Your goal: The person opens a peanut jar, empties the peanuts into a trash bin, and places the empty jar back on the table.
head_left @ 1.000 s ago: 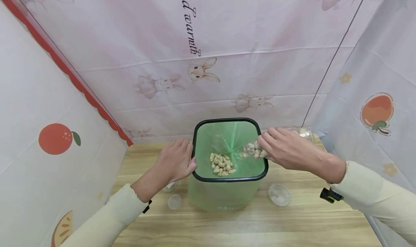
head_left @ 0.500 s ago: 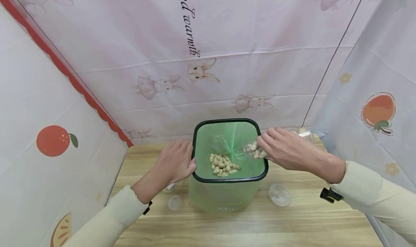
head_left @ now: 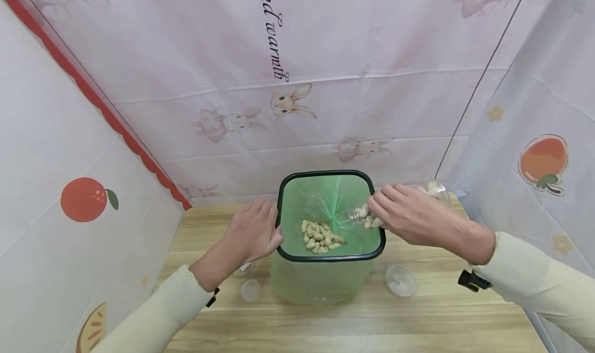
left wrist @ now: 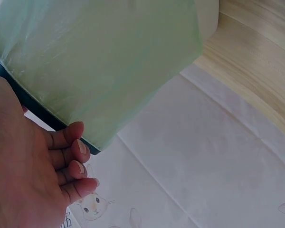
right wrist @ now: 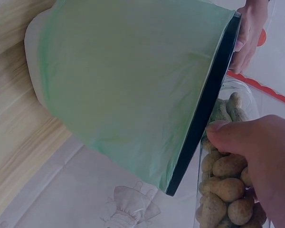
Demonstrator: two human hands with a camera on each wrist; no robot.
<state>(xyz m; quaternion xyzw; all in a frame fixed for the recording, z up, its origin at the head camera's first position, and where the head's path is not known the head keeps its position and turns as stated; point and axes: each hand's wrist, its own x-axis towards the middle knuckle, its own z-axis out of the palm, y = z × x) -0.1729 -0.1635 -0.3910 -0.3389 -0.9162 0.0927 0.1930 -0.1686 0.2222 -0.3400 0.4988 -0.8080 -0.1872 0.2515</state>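
Note:
A trash bin [head_left: 325, 258] with a black rim and a green plastic liner [head_left: 297, 193] stands between the hands. Its left rim is gripped by my left hand [head_left: 253, 229]; the left wrist view shows the fingers [left wrist: 78, 149] curled at the rim. My right hand [head_left: 413, 213] holds a clear jar [right wrist: 223, 190] of unshelled peanuts, lying nearly sideways across the bin's right rim. The jar's mouth points into the bin, with peanuts [head_left: 364, 216] close to the opening. On the liner's bottom lies a pile of peanuts [head_left: 319, 237].
Right of the bin, a round clear lid [head_left: 401, 281] lies on the wooden table [head_left: 325, 332]. A smaller round lid [head_left: 251, 290] lies on the left, with a clear object partly hidden by the left hand. Printed curtains [head_left: 325, 110] enclose the table behind and at both sides.
A few peanuts have dropped from the jar, and the pile in the bin now spreads further right. Fewer peanuts sit at the jar's mouth. Both hands keep their places.

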